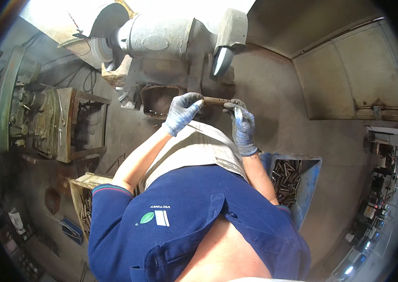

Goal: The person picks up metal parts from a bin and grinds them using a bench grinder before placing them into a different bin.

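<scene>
In front of my waist, a short brown metal bar (216, 101) with a row of small holes or bright spots lies level between both hands. My left hand (182, 113), in a grey-and-blue work glove, pinches its left end. The gloved fingers of my right hand (243, 127) are closed on the opposite end. Just beyond the bar stands a bench grinder (161, 36), apart from it. A grinding wheel (101, 49) shows on the grinder's left side, and a grey guard (232, 30) covers the right side.
A blue bin (309, 183) full of dark metal pieces stands by my right elbow. Near my left elbow is a pale crate (77, 188) with rods in it. A greenish machine (36, 117) stands at the left, and a metal cabinet (349, 75) at the far right.
</scene>
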The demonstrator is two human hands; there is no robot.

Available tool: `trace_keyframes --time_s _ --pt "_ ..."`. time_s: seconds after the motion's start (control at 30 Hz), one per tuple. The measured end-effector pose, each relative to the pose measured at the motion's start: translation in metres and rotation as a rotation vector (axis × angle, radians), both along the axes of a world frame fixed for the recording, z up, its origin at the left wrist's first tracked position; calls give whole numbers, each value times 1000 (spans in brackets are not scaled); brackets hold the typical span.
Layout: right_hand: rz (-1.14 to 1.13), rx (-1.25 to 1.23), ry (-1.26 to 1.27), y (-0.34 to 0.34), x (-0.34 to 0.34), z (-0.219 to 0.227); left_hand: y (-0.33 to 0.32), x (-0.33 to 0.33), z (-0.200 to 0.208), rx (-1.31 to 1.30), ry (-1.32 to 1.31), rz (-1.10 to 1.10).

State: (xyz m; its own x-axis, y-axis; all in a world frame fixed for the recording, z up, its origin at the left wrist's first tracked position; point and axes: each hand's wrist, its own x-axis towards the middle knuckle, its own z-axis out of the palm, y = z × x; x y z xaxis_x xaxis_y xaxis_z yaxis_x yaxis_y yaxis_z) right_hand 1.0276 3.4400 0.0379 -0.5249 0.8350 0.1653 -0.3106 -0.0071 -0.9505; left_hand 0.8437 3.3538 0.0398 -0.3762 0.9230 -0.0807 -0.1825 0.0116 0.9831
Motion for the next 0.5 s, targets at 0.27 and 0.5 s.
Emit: trace_keyframes --time_s 0.27,0.5 --pt "-112 144 -237 2 -34 5 33 -31 -10 -10 -237 -15" --pt "-246 358 -369 12 -42 -6 49 -37 -13 -63 -273 -58"
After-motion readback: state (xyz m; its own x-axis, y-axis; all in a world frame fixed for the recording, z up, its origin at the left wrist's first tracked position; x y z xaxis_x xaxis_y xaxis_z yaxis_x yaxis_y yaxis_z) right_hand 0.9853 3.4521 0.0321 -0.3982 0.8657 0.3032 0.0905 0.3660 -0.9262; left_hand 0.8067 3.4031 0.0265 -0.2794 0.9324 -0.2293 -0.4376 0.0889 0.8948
